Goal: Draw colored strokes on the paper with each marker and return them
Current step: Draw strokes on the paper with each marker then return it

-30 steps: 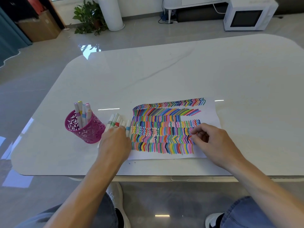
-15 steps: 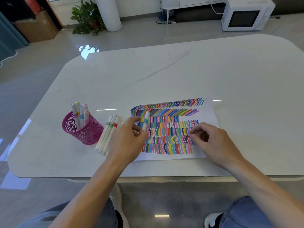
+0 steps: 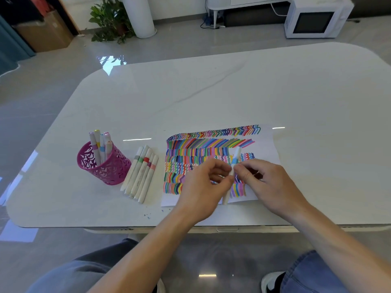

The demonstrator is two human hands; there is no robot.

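White plastic with a blue band, the marker [image 3: 235, 160] stood tilted between both hands, above the near right part of the paper [image 3: 268, 149]. The left hand [image 3: 203, 187] had its fingers curled and pinched the barrel below the band. The right hand [image 3: 270, 185] met it from the right, thumb and forefinger nipping the same stretch. I could not tell whether the cap had begun to part. It looked a light, stiff thing with a smooth barrel that might slip, so I judged it best gripped firmly on the barrel with one hand and on the cap beyond the band with the other. The thin sheet would likely slide on the glossy table [image 3: 232, 92]. Just left of the sheet lay the loose markers [image 3: 141, 172] side by side, and left again the pink holder [image 3: 110, 168] held more upright.
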